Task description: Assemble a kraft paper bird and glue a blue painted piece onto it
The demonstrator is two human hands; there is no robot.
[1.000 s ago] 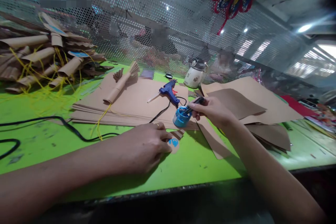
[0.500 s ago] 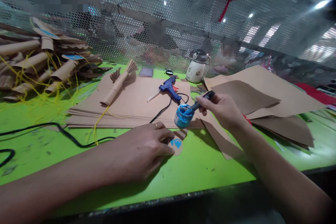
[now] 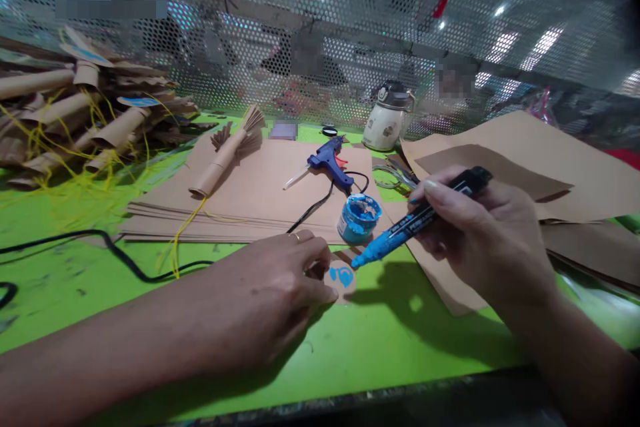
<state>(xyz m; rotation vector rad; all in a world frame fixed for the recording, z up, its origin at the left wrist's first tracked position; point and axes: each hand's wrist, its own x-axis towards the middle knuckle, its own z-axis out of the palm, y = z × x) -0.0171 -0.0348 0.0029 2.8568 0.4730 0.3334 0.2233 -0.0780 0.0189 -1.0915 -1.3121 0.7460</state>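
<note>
My left hand [image 3: 273,290] rests on the green table [image 3: 390,340] with its fingertips pressing a small brown paper piece [image 3: 343,279] that bears blue paint marks. My right hand [image 3: 483,233] is closed around a black marker [image 3: 417,219] whose lower end is coated in blue paint. The blue tip hovers just above the paper piece. A small open pot of blue paint [image 3: 359,217] stands right behind the piece.
A stack of brown paper sheets [image 3: 260,203] carries a blue glue gun [image 3: 327,163] with a black cord and a rolled paper figure [image 3: 227,157]. More brown sheets [image 3: 540,167] lie right. Rolled paper pieces with yellow string [image 3: 75,120] pile at left. A white jar [image 3: 385,127] and scissors [image 3: 395,177] sit behind.
My right hand lifted the marker out of the paint pot and brought its blue tip toward me, down over the small paper piece. My left hand stayed in place.
</note>
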